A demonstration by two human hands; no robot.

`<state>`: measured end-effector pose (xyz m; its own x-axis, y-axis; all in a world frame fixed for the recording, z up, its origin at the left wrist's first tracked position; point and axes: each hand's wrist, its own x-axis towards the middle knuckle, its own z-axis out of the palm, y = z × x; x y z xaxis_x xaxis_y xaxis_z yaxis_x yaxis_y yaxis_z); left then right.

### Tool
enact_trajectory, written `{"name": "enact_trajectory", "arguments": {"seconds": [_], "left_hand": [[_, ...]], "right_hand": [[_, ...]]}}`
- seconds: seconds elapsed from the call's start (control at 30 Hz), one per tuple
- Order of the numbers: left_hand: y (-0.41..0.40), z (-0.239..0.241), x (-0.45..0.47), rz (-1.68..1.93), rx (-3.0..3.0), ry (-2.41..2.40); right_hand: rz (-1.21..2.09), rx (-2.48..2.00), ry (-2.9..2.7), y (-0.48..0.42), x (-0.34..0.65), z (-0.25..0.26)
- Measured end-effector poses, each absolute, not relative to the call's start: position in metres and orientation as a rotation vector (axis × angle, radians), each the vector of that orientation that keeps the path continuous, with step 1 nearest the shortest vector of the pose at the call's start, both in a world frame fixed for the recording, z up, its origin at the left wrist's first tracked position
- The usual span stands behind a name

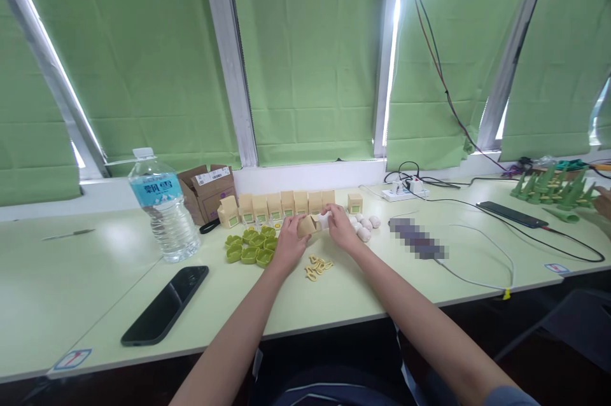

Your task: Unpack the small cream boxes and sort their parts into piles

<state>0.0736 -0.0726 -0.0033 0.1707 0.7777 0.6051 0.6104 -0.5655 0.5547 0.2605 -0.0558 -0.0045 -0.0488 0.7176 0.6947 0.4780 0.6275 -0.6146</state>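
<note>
My left hand [288, 242] grips a small tan cardboard box [308, 225] lying on its side, open end to the right. At that opening my right hand [342, 226] pinches a small white object [324, 220]. A row of closed tan boxes [281, 203] stands just behind my hands, and one more box [354, 203] stands apart to the right. Several white egg-shaped pieces [365, 226] lie right of my right hand. Green plastic trays [249, 248] sit left of my left hand. Small yellow loops [317, 266] lie in front of my hands.
A water bottle [163, 207] and a black phone [165, 304] are on the left. A brown carton [209, 190] stands behind the bottle. A power strip [405, 190], cables, another phone [512, 214] and green cone pieces [554, 188] lie right. Another person's hand [604, 202] shows at the far right edge.
</note>
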Motion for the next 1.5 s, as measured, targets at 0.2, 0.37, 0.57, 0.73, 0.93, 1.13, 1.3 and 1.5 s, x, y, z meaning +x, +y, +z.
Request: {"name": "enact_trajectory", "arguments": {"seconds": [0.2, 0.37, 0.57, 0.73, 0.93, 1.13, 1.3, 1.5], "left_hand": [[-0.073, -0.003, 0.073, 1.355, 2.271, 1.336], [-0.071, -0.003, 0.072, 1.384, 2.264, 1.361], [-0.071, -0.002, 0.072, 1.398, 2.254, 1.381], [-0.072, -0.002, 0.072, 1.384, 2.255, 1.397], [-0.071, -0.002, 0.071, 1.400, 2.211, 1.425], [-0.071, -0.003, 0.071, 1.378, 2.231, 1.412], [-0.075, -0.002, 0.072, 1.335, 2.363, 1.307], [-0.070, -0.005, 0.072, 1.327, 2.381, 1.368]], "right_hand": [[0.297, -1.013, -1.747, -0.053, 0.262, -0.009], [0.337, -1.054, -1.730, -0.055, 0.260, -0.006], [0.328, -1.113, -1.731, -0.058, 0.258, -0.003], [0.312, -1.152, -1.771, -0.060, 0.255, -0.003], [0.301, -1.155, -1.737, -0.057, 0.255, -0.005], [0.341, -1.170, -1.768, -0.063, 0.255, 0.000], [0.371, -1.171, -1.807, -0.068, 0.254, 0.004], [0.327, -1.166, -1.722, -0.064, 0.253, 0.002]]}}
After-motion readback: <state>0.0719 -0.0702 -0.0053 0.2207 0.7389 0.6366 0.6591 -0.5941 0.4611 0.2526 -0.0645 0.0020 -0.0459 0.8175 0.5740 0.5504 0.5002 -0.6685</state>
